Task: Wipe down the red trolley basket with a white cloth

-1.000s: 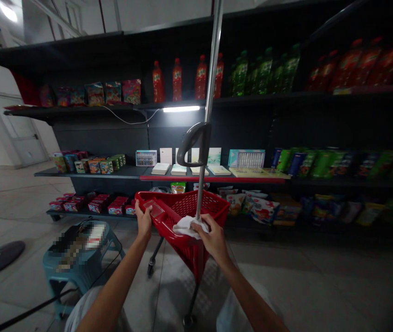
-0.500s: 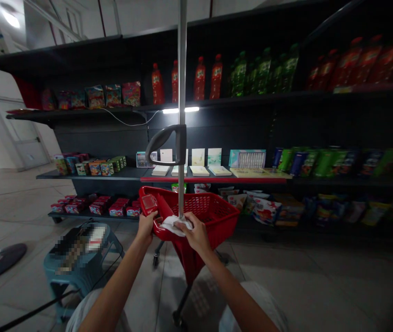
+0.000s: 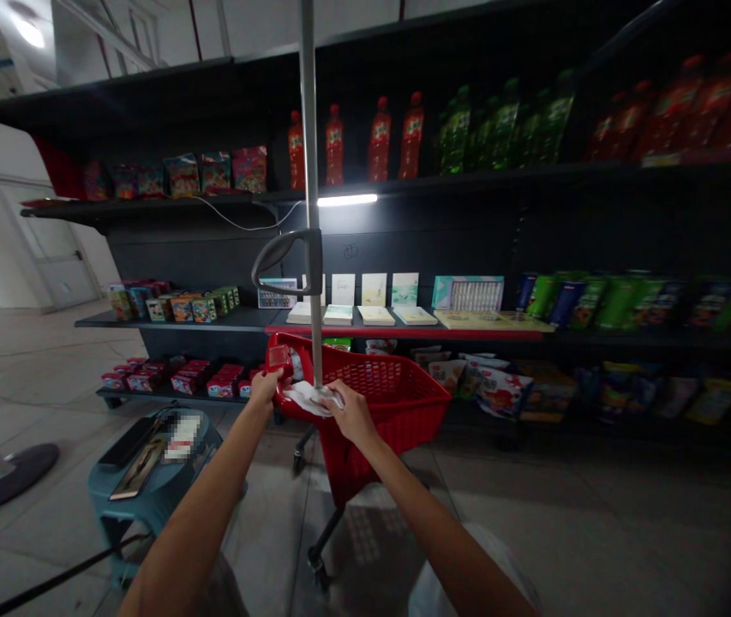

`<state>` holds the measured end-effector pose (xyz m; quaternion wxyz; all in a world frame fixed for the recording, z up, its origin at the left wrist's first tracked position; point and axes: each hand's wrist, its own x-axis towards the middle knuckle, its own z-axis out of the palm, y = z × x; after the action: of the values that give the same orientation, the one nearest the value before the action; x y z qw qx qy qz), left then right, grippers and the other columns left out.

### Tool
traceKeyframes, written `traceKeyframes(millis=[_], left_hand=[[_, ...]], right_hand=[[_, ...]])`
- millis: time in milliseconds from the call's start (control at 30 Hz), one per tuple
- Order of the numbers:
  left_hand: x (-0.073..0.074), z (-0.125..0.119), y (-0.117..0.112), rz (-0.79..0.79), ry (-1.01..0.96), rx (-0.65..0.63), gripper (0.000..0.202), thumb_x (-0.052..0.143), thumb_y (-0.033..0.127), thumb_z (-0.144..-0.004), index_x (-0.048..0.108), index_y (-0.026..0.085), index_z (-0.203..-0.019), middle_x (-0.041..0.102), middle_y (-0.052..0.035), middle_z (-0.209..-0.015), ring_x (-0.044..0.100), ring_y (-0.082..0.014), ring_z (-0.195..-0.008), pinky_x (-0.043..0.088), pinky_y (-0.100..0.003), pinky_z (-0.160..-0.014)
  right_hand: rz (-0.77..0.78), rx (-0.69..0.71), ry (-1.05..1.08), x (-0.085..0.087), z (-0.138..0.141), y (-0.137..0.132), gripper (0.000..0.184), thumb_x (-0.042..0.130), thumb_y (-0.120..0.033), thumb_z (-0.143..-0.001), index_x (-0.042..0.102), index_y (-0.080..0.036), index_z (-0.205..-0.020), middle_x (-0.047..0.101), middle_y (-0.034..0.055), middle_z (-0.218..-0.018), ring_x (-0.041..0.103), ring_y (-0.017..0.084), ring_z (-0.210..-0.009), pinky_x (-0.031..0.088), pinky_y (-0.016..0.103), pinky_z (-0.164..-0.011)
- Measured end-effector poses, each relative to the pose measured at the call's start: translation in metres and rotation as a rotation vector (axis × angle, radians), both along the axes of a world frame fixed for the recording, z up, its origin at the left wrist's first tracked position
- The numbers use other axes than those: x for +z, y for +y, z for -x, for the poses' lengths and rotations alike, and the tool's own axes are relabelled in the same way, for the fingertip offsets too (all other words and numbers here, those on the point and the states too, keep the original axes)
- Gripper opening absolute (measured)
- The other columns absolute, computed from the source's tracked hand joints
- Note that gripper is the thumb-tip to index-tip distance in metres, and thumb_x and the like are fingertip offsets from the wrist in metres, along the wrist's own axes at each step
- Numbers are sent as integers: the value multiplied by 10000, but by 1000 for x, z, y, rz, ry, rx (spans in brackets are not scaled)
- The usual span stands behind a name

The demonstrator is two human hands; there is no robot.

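A red plastic shopping cart (image 3: 397,403) with a basket stands in front of me. My left hand (image 3: 266,387) is closed around the left end of its handle, beside a small square panel (image 3: 280,356). My right hand (image 3: 350,410) grips a crumpled white cloth (image 3: 304,396), pressed on the handle bar; whether it is cloth or tissue I cannot tell. A metal pole (image 3: 311,154) with a grey loop handle (image 3: 284,261) rises from the cart at the cloth, just left of my right fingers. Part of the cloth is hidden under those fingers.
Black shelves hold red bottles (image 3: 379,141), green bottles (image 3: 458,133), snack bags (image 3: 503,390), boxes and open books (image 3: 374,315). A blue-grey stool (image 3: 194,467) with flat items stands at left, near a round pole base (image 3: 8,480). A black cable crosses the floor.
The cart's pole has tilted and shifted left in view. The right hand and cloth have moved slightly left and up along the handle. The left hand still grips the cart, slightly higher in view.
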<state>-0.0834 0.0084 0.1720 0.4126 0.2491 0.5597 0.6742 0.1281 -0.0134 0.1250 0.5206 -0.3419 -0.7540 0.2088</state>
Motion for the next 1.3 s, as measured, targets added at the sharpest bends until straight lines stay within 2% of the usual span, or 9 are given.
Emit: traceKeyframes(millis=[167,367,500,633,767,933,1000,1133,1300], left_hand=[[5,14,9,23,221,51,278,853,228,-743,702,132,-956,764,-116,-809,756,-251,-800,583,-320,-742],[23,30,6,28,521,129,312,842,322,-748,708,187,-995,738,-192,-1169,627,-353,-1291,497,-415,-1043],[12,16,-11,-178,1005,90,170,588,254,-932,720,203,-1027,711,-150,-1205,603,-290,-1267,396,-440,-1168],[-13,-5,-30,-341,1418,23,252,502,280,-985,733,230,-900,698,-133,-1118,588,-291,-1188,387,-459,-1171],[-20,-7,-31,-280,1505,49,238,524,307,-988,728,229,-893,667,-143,-1135,565,-301,-1196,405,-460,-1149],[-21,1,-16,-242,1521,65,235,508,315,-1002,717,224,-946,635,-153,-1210,554,-302,-1224,424,-451,-1136],[-23,1,-11,-237,1497,86,229,504,313,-1005,711,224,-965,627,-152,-1222,544,-302,-1246,430,-446,-1137],[-24,-1,-5,-209,1471,112,233,488,307,-1012,703,219,-1008,621,-155,-1215,540,-304,-1262,464,-436,-1104],[-20,1,-4,-131,1501,97,245,461,281,-1021,695,212,-1045,619,-157,-1240,551,-300,-1263,510,-430,-1041]], right_hand=[[-43,-29,-104,-15,-16,26,281,529,-76,-811,666,-202,-1021,728,73,-1049,666,205,-993,477,296,-913],[67,-168,-261,-42,-94,53,267,483,-67,-830,671,-190,-976,719,70,-1017,653,192,-958,475,274,-906],[117,-282,-330,-51,-126,65,361,479,-8,-767,690,-181,-1004,734,90,-1069,668,198,-996,464,273,-944],[153,-216,-289,-39,-98,61,335,483,-39,-781,695,-195,-989,747,56,-978,679,192,-934,481,262,-866],[103,-94,-123,0,-45,54,284,528,-107,-786,702,-211,-986,748,27,-944,679,192,-890,497,282,-841],[-95,-313,279,49,-2,60,380,485,-140,-846,686,-195,-1163,722,104,-1144,631,230,-1075,482,361,-1001],[-115,-247,249,47,11,61,433,462,-114,-848,667,-185,-1224,692,127,-1248,603,234,-1178,458,380,-1071],[-23,84,-131,12,32,55,489,500,-160,-880,623,-197,-1352,672,102,-1354,600,233,-1271,439,402,-1140],[61,76,-288,-10,42,49,580,581,-350,-939,523,-198,-1496,587,118,-1493,567,270,-1354,407,451,-1184]])
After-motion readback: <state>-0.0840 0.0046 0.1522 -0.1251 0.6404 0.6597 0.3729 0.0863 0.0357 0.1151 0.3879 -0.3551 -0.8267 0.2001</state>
